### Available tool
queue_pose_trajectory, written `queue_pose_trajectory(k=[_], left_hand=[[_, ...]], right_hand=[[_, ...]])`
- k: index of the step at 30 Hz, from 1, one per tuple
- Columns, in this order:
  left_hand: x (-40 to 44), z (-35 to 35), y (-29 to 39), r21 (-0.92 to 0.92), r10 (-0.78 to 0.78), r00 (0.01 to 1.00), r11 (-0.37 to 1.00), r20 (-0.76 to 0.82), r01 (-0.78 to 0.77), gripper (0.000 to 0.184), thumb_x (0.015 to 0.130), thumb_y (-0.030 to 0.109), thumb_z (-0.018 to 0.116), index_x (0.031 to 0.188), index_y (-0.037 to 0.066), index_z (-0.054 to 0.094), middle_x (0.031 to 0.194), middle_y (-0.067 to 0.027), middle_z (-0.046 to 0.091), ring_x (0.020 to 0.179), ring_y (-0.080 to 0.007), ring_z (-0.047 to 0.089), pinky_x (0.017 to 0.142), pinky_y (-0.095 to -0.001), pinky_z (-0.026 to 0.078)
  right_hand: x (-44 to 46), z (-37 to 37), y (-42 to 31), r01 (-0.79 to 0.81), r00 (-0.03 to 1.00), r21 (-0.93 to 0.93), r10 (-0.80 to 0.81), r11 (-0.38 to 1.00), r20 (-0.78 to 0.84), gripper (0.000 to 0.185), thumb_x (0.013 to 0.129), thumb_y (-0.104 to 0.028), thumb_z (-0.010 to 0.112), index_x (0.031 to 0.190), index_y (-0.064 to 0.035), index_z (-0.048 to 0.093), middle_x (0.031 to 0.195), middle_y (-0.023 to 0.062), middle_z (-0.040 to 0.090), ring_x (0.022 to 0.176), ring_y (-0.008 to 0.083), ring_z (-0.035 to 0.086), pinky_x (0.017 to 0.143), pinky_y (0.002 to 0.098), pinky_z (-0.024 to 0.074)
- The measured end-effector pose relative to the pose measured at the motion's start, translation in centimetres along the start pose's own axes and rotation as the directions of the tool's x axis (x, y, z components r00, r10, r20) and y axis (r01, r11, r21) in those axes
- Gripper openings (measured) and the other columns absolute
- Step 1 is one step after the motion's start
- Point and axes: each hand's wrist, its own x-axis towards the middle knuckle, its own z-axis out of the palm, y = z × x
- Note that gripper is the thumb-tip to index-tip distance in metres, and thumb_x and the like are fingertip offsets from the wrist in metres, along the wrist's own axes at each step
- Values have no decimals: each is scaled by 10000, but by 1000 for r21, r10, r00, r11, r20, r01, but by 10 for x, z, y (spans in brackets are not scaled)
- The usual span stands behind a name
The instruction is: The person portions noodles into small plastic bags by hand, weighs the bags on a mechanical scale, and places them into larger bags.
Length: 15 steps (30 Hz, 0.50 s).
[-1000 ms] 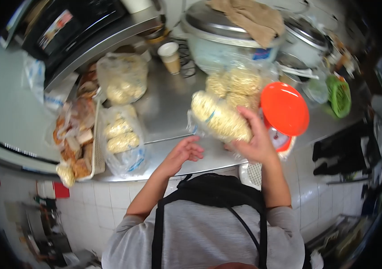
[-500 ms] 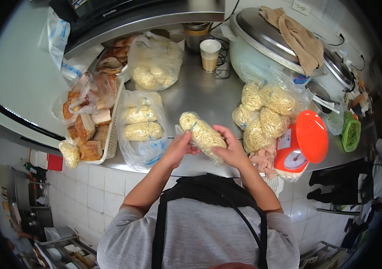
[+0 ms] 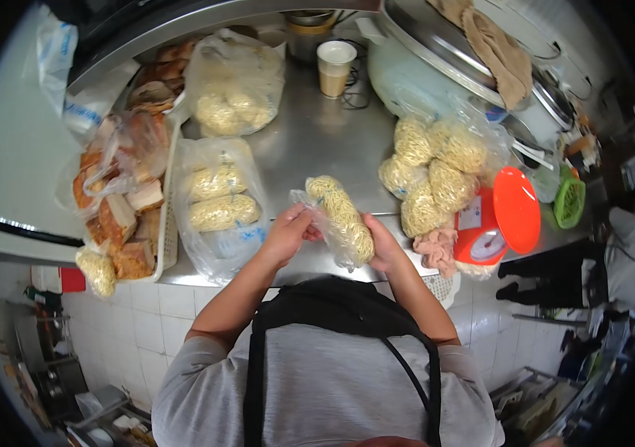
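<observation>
A clear plastic bag of noodles [image 3: 341, 216] is held in front of me over the counter's front edge. My right hand [image 3: 383, 244] is wrapped around its right side. Pinched in my left hand [image 3: 293, 232] is the loose plastic on the bag's left side. To the left, an open plastic bag [image 3: 237, 242] holds more noodle bundles. Several bagged noodle bundles [image 3: 436, 175] are piled on the right, beside a crumpled pink cloth [image 3: 436, 249] and a red kitchen scale [image 3: 485, 231].
A white basket [image 3: 171, 223] holds chunks of browned meat [image 3: 118, 216] at the left. Another noodle bag [image 3: 235, 82] lies farther back. A paper cup [image 3: 335, 68] stands near a large lidded pot [image 3: 422, 71]. A green basket [image 3: 570, 203] sits far right.
The noodle bag has turned more upright, its loose plastic now pulled out to the left. My left hand has moved off the noodles onto that plastic. The whole view has shifted slightly.
</observation>
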Motion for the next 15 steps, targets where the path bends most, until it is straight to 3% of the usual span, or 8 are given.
queue_pose_trajectory(k=[1, 4, 5, 8, 9, 12, 15], left_hand=[[0, -2, 0, -26, 34, 999, 999, 3, -34, 207, 896, 184, 381, 951, 41, 520, 855, -59, 572, 723, -124, 552, 627, -251, 443], [1, -7, 4, -46, 85, 996, 995, -40, -86, 211, 891, 163, 374, 958, 24, 518, 837, -67, 578, 718, -125, 552, 628, -241, 441], [0, -6, 7, -31, 74, 994, 997, -78, -76, 200, 887, 150, 375, 925, 23, 525, 817, -58, 573, 727, -121, 541, 640, -248, 433], [3, -15, 1, -27, 105, 994, 994, 14, -105, 193, 882, 148, 388, 893, 21, 532, 799, -50, 565, 706, -117, 532, 639, -249, 425], [3, -13, 2, -31, 104, 994, 994, 16, -104, 190, 881, 150, 393, 885, 21, 533, 794, -46, 561, 703, -113, 526, 645, -247, 422], [4, -7, 7, 5, 130, 991, 991, 22, -130, 184, 878, 159, 408, 866, 25, 534, 788, -34, 550, 710, -104, 510, 666, -246, 415], [27, -1, 22, 93, 192, 981, 976, 38, -195, 176, 875, 174, 419, 861, 40, 532, 809, -19, 542, 747, -99, 497, 696, -254, 408]], right_hand=[[-2, 1, -1, 15, 1000, 29, -15, 999, 2, 491, 891, -348, 382, 1258, -27, 322, 1182, 102, 465, 1045, 195, 489, 886, 323, 398], [-6, -10, 5, -72, 991, -246, 41, 967, -130, 472, 882, -278, 430, 1258, -16, 319, 1161, 102, 472, 1042, 172, 479, 893, 300, 383], [-8, -15, 9, -126, 975, -362, 48, 923, -216, 474, 862, -195, 483, 1258, 2, 312, 1151, 99, 471, 1048, 159, 460, 894, 284, 370], [-15, -23, 8, -77, 984, -575, -31, 815, -176, 553, 835, -202, 542, 1267, 31, 286, 1122, 125, 485, 1007, 149, 478, 854, 275, 394], [-18, -20, 3, -42, 989, -544, -42, 838, -142, 572, 821, -203, 562, 1263, 39, 290, 1143, 153, 464, 1014, 174, 475, 853, 288, 396], [-30, -6, -10, 109, 985, -757, -171, 644, -3, 598, 807, -217, 580, 1284, -18, 280, 1228, 138, 387, 1089, 210, 421, 879, 313, 378], [-22, -21, -3, 183, 934, -961, -343, 208, 103, 705, 740, -293, 646, 1263, 26, 297, 1190, 216, 382, 1040, 248, 449, 836, 328, 403]])
